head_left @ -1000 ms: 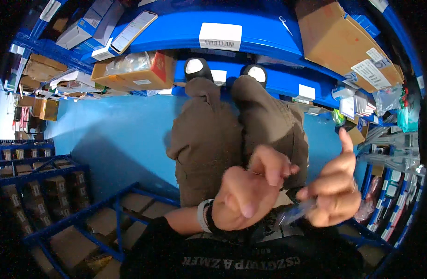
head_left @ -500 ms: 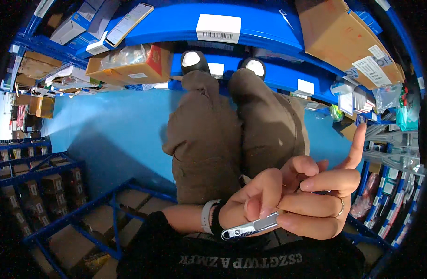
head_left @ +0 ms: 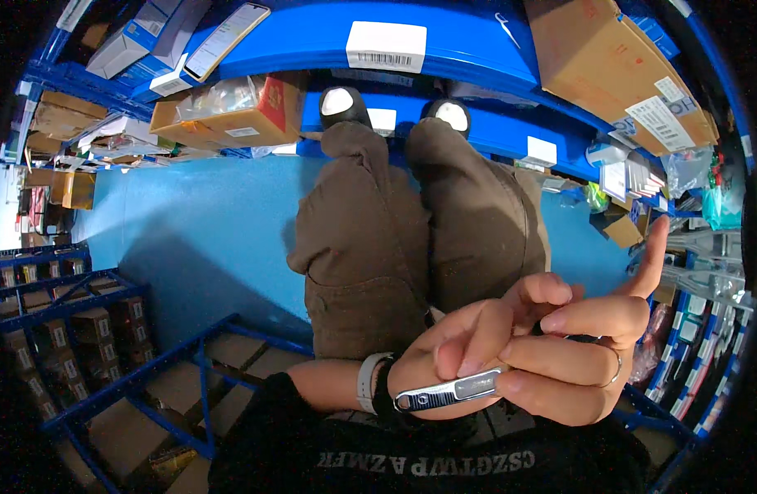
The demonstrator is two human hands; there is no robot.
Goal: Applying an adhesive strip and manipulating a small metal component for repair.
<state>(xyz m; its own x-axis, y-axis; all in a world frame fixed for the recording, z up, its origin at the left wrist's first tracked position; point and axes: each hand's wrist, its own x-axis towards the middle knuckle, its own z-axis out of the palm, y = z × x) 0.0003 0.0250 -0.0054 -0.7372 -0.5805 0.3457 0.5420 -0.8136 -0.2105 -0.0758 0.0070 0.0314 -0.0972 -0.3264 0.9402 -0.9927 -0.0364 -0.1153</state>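
My two hands meet close in front of my body. A slim silver nail clipper (head_left: 447,389), ridged and with a hole at its end, lies across them. My left hand (head_left: 448,350) comes from the lower left with a white watch strap at the wrist; its curled fingertips touch the clipper's upper edge. My right hand (head_left: 588,358), with a ring on one finger, has its lower fingers folded over the clipper's right end. One right finger points up, away from the rest. How the fingers meet behind the clipper is hidden.
A blue shelf (head_left: 304,37) crosses ahead, bearing a phone (head_left: 228,41) and a large carton (head_left: 609,74). Below stands an open box (head_left: 218,132) of plastic-wrapped goods. Blue racks of boxes (head_left: 74,354) stand at left, more racks (head_left: 691,329) at right. My legs rest above blue floor (head_left: 205,206).
My right hand has shifted slightly right, its raised finger leaning further out. The clipper's right end has moved a little right and up. My left hand has barely moved.
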